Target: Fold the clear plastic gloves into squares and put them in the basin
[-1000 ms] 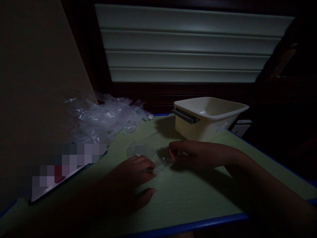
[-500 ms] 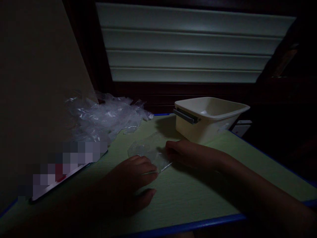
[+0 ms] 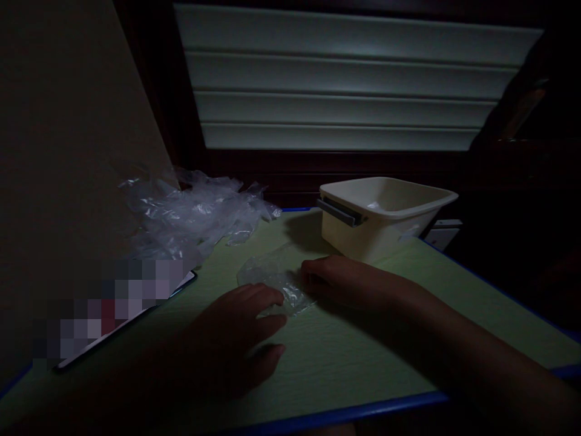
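Observation:
A clear plastic bag lies crinkled on the pale green table, between my two hands. My left hand is at the bag's near left side with fingers spread and thumb apart, and I see nothing gripped in it. From the right, my right hand curls its fingers round the bag's right edge; the fingertips are partly hidden. Farther back on the left sits a heap of similar clear plastic bags.
A cream plastic bin with a grey handle stands at the back right, above my right hand. A flat device, mostly pixelated, lies along the left edge. Blue trim borders the table. Behind is a slatted panel; the light is dim.
The bag's near edge has slackened and crumpled between my hands. My right hand has shifted very slightly left; the left fingers have parted a little more.

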Motion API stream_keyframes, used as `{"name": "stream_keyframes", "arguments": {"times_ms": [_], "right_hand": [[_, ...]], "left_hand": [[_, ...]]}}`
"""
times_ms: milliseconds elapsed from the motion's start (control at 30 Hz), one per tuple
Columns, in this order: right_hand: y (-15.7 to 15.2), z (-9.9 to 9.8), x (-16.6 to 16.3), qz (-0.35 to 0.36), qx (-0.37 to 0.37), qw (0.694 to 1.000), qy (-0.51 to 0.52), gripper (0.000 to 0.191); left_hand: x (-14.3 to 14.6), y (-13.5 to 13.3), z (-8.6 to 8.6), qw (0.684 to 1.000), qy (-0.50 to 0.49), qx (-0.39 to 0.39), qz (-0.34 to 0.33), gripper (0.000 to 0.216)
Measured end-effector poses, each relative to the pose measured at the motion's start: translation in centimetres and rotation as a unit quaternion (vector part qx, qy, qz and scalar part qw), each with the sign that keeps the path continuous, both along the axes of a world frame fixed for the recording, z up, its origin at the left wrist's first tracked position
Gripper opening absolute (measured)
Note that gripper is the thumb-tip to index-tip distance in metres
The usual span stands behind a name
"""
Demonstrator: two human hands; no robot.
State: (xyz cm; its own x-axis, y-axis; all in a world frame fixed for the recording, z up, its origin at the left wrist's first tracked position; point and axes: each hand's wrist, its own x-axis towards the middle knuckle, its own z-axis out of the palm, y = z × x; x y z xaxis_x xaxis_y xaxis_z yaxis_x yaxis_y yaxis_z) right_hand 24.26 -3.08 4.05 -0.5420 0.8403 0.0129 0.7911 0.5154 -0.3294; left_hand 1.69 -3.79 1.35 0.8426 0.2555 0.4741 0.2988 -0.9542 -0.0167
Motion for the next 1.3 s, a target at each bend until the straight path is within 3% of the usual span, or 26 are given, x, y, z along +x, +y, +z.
{"name": "stream_keyframes", "arguments": {"times_ms": [100,233,467,633,800,1000,1100,1300], "right_hand": [[0.0,0.0,0.0,-0.007,0.004,1.0,-0.009,0.011],[0.0,0.0,-0.1,-0.02,0.02,0.999,-0.019,0.011],[-1.0,-0.5,-2.5,-0.06,0.151,0.984,-0.07,0.015],[-1.4,-1.0,-2.9,-0.061,0.121,0.977,-0.167,0.017],[-1.4,-0.8,-1.9,-0.149,0.082,0.951,-0.259,0.025],[-1.4,0.2,-1.7,-0.228,0.089,0.932,-0.267,0.026],[-1.2,0.5,-2.2,-0.211,0.129,0.94,-0.236,0.023],[-1.1,-0.7,-2.7,-0.082,0.145,0.967,-0.19,0.019]], "left_hand": [[0.0,0.2,-0.2,1.0,-0.003,-0.005,-0.002,0.028],[0.3,0.6,-0.3,0.997,0.037,-0.07,0.011,0.034],[0.2,0.8,-0.7,0.994,0.047,-0.094,0.019,0.035],[0.2,0.8,-0.7,0.994,0.047,-0.094,0.02,0.035],[0.3,0.9,-0.5,0.993,0.06,-0.101,0.02,0.037],[0.3,0.8,-0.3,0.99,0.056,-0.124,0.03,0.035],[0.3,0.8,-0.4,0.991,0.045,-0.126,0.021,0.035],[0.0,0.8,-0.4,0.996,0.016,-0.087,0.003,0.041]]}}
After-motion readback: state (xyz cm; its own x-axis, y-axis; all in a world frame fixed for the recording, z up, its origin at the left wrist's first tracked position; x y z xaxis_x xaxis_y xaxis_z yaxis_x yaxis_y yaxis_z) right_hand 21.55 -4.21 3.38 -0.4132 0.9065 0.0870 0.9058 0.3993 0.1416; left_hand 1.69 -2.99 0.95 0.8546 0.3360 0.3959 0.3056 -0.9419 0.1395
